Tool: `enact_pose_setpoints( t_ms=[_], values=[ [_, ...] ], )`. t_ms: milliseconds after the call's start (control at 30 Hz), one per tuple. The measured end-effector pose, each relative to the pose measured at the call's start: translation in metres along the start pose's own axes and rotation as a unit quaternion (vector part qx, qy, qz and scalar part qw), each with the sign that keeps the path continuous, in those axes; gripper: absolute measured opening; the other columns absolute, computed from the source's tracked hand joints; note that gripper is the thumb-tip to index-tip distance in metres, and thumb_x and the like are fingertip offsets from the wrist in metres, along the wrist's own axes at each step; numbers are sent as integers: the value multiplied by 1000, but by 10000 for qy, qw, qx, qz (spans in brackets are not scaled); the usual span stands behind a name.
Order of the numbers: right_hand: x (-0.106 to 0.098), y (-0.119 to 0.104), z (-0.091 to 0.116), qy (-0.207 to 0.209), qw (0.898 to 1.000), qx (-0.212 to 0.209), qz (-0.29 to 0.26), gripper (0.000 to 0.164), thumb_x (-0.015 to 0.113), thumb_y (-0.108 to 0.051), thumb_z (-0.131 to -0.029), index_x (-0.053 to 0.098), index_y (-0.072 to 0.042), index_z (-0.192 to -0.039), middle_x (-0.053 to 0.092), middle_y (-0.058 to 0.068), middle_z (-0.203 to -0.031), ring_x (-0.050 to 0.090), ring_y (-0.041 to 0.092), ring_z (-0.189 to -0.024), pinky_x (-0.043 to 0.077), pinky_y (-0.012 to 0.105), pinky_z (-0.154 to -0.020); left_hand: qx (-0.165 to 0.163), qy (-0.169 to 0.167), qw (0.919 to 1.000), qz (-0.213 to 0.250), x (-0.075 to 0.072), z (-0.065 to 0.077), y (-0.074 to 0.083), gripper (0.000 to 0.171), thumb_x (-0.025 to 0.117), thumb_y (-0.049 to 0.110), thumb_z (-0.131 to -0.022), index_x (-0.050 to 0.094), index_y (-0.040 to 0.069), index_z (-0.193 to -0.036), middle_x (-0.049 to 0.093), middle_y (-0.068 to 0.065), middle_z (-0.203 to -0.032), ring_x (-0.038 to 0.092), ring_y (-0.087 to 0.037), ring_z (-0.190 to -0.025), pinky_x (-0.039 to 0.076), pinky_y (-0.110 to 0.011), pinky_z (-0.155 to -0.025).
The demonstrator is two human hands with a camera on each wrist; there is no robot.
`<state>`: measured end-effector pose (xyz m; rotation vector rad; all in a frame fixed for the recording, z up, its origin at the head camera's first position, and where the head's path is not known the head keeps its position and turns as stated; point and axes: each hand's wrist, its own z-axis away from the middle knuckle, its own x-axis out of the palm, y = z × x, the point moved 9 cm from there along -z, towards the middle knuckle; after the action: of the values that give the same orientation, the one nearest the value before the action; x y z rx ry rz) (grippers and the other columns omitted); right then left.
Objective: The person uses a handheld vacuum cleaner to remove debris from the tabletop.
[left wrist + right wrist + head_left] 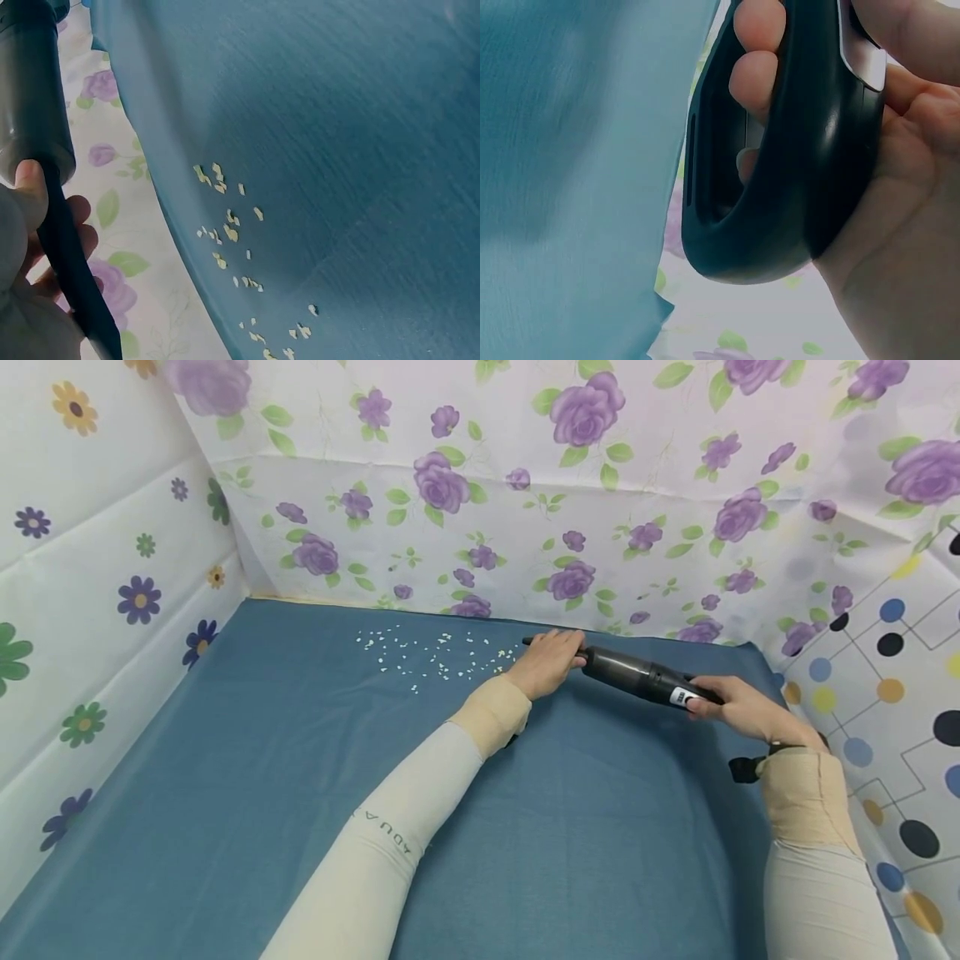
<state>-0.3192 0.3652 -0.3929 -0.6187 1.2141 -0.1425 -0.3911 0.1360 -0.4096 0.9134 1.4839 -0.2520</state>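
Pale sleeves [375,852] lead to left hand [550,662] gripping nozzle [75,277] and right hand [738,706] gripping vacuum [626,673], many scraps [231,233] apparently uncollected.

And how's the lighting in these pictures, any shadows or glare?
Head view: bright, with a soft shadow on the blue cloth below the vacuum. Left wrist view: dimmer, though the pale bits stand out. Right wrist view: faint shine on the vacuum's dark handle, and a darker patch on the cloth, probably shadow.
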Motion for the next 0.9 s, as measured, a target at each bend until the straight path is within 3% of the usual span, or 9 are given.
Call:
enact_pose_setpoints(
  t_ms=[367, 567, 800, 900],
  values=[
    [-1, -1, 0, 36, 10000, -33, -23, 34, 60, -18, -107, 61, 6, -131, 70, 10, -104, 60, 23, -90, 48, 34, -77, 123, 99, 9990, 409, -3, -2, -6, 28, 49, 34, -109, 54, 12, -125, 64, -4, -124, 54, -22, -108, 42, -38, -102],
    [0, -2, -1, -27, 9999, 6, -107, 36, 60, -19, -107, 60, 6, -133, 70, 12, -109, 61, 23, -93, 49, 35, -79, 140, 264, 9960, 847, -3, 1, -10, 25, 52, 33, -108, 53, 12, -122, 63, -4, -116, 53, -21, -103, 43, -36, -96],
    [-1, 2, -2, -55, 10000, 23, -30, 34, 60, -19, -107, 62, 5, -131, 71, 13, -109, 61, 19, -92, 49, 33, -79, 308, 238, 9972, 632, -3, 3, -6, 23, 51, 33, -109, 51, 13, -120, 62, -3, -112, 54, -22, -103, 42, -38, -95],
    [-2, 4, -2, -71, 10000, 37, -18, 33, 60, -19, -107, 62, 5, -131, 72, 11, -108, 60, 17, -91, 48, 31, -78, 300, 195, 9979, 536, -4, 4, -3, 24, 48, 34, -110, 51, 13, -122, 62, -2, -116, 54, -22, -107, 40, -40, -104]
  ],
)
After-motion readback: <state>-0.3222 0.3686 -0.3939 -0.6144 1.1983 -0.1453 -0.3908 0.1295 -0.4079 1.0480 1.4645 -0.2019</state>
